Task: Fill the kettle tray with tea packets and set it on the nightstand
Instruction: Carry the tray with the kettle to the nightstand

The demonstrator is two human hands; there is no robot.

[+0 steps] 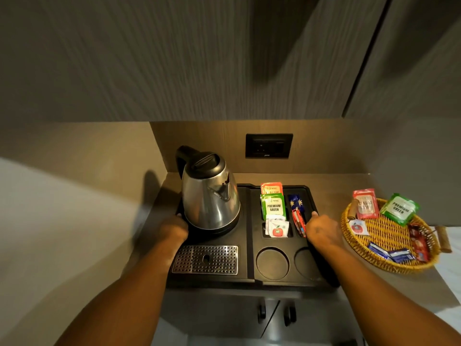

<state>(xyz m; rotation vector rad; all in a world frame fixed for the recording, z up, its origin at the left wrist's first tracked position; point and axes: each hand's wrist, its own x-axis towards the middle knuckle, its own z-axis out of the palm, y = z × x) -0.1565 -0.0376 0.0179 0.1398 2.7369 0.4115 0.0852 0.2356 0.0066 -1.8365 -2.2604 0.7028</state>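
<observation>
A black kettle tray rests on a brown countertop in a corner. A steel kettle with a black lid stands on the tray's back left. Tea packets fill the tray's slots: an orange packet, a green packet, a white sachet and blue and red sticks. My left hand grips the tray's left edge beside the kettle. My right hand grips the tray's right edge, thumb on the rim.
A wicker basket with several more packets sits to the right of the tray. A black wall socket is behind it. A metal drip grille and two round cup recesses occupy the tray's front. Cabinet doors with handles lie below the counter.
</observation>
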